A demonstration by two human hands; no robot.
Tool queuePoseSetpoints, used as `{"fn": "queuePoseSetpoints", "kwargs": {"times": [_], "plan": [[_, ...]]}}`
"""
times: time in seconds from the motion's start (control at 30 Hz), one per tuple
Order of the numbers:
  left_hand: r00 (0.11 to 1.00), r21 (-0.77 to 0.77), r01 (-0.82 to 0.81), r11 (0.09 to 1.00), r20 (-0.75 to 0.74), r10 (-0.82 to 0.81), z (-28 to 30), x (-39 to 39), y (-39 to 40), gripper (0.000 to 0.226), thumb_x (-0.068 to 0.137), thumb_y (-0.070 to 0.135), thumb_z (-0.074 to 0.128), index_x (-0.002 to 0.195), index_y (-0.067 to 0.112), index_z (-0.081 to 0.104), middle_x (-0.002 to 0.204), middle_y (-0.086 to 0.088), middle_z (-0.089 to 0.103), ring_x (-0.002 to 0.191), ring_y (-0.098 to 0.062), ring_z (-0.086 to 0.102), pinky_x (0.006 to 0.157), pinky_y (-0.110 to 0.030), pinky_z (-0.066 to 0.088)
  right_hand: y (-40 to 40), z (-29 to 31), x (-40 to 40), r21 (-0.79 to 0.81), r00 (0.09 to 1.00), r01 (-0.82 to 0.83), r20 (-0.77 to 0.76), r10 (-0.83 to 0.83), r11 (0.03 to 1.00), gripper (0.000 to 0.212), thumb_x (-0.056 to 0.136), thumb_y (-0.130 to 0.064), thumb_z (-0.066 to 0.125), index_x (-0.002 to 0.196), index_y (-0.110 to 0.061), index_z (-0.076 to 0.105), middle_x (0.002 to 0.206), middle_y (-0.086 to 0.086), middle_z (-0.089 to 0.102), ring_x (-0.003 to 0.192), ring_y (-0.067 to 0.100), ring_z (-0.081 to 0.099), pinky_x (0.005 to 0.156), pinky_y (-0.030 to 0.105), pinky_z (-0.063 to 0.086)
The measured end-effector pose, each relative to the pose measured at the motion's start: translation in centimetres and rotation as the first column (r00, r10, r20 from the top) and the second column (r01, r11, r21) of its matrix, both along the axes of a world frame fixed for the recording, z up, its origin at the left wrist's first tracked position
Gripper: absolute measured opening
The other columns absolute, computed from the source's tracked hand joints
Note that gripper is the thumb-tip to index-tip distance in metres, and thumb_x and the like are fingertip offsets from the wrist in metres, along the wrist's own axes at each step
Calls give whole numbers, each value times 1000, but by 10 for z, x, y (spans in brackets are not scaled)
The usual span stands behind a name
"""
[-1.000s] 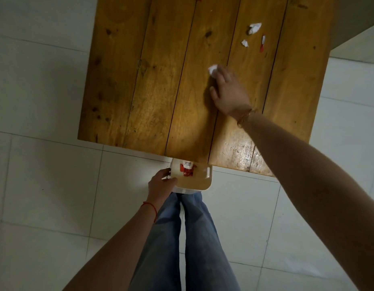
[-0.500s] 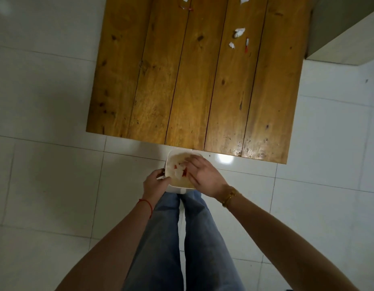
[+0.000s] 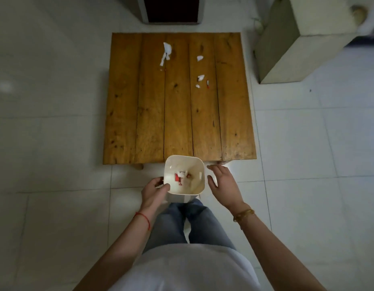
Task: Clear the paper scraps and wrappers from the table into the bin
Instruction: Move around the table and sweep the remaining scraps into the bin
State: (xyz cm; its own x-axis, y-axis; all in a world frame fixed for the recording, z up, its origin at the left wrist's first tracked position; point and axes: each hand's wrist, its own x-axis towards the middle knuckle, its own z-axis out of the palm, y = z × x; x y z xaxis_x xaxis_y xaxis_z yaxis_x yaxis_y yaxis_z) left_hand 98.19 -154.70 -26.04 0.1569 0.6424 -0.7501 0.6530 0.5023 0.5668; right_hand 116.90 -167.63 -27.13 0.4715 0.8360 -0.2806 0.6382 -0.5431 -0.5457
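A small white bin (image 3: 195, 168) is held just in front of the near edge of the low wooden table (image 3: 152, 114). My left hand (image 3: 153, 193) grips the bin's left rim. Red and white scraps lie inside it. My right hand (image 3: 222, 183) hovers open just right of the bin, holding nothing. On the far half of the table lie a long white paper scrap (image 3: 166, 52), three small white scraps (image 3: 200, 58) (image 3: 201, 77) (image 3: 197, 86) and a thin red wrapper piece (image 3: 207, 84).
A pale box-shaped block (image 3: 295, 40) stands on the tiled floor right of the table. A dark-fronted unit (image 3: 171, 9) sits beyond the table's far edge. My legs in jeans are below the bin.
My right hand carried a white scrap from the table to the bin, dropped it in, and now has drawn out to the right, open. The view has pulled back, showing the whole table.
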Motion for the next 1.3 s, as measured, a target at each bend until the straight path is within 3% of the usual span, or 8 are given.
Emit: {"fn": "queuePoseSetpoints", "kwargs": {"times": [0.2,0.37,0.53,0.63,0.97,1.0,1.1,1.3], "plan": [[991,53,128,990,30,-130,40,7,6,35,75,13,62,111,13,67,104,-6,71,92,-21,64,64,-25,44,-40,36,-16,21,969,244,20,-245,969,33,96,-26,49,126,-17,57,126,4,61,118,21,52,100,33,42],[967,85,248,965,37,-252,65,32,1,34,76,13,64,110,13,65,92,-3,71,72,-9,58,54,-21,36,-71,53,-16,33,898,440,-7,-440,898,33,97,-28,47,127,-18,56,127,2,60,118,18,50,97,29,40],[928,76,369,926,30,-372,83,76,-15,40,77,15,63,116,16,62,77,18,59,73,-2,54,55,-23,37,-102,70,15,68,821,570,-25,-570,819,33,97,-25,47,127,-15,56,127,3,60,119,19,51,96,25,37],[901,66,428,901,44,-431,88,113,-27,43,74,12,62,117,11,64,83,8,67,73,-10,59,59,-25,43,-122,76,39,84,773,634,-36,-633,769,33,97,-26,46,127,-15,56,128,1,60,119,17,50,96,22,35],[847,24,517,856,128,-515,82,285,-118,39,74,14,63,113,11,65,108,-13,69,101,-33,63,88,-33,50,-239,102,203,95,735,672,28,-677,734,33,97,-24,46,127,-14,56,127,2,60,119,18,52,98,27,39],[852,11,508,861,138,-504,83,304,-130,42,74,12,62,116,9,64,106,-12,69,100,-31,64,91,-36,51,-253,106,223,102,730,676,43,-682,730,33,97,-24,46,126,-14,57,127,2,60,118,18,53,97,27,39],[865,-20,475,880,196,-462,89,358,-161,34,74,8,61,108,11,67,90,-8,69,83,-25,65,74,-34,56,-288,112,275,121,712,690,62,-699,714,31,97,-24,47,124,-13,58,125,2,61,117,18,54,94,24,38],[905,-42,383,923,217,-366,98,439,-187,16,70,6,62,78,16,70,86,-7,72,83,-23,67,90,-39,55,-308,104,346,129,723,686,-5,-691,716,30,96,-25,46,122,-16,59,122,-2,62,114,16,55,92,24,39]]}}
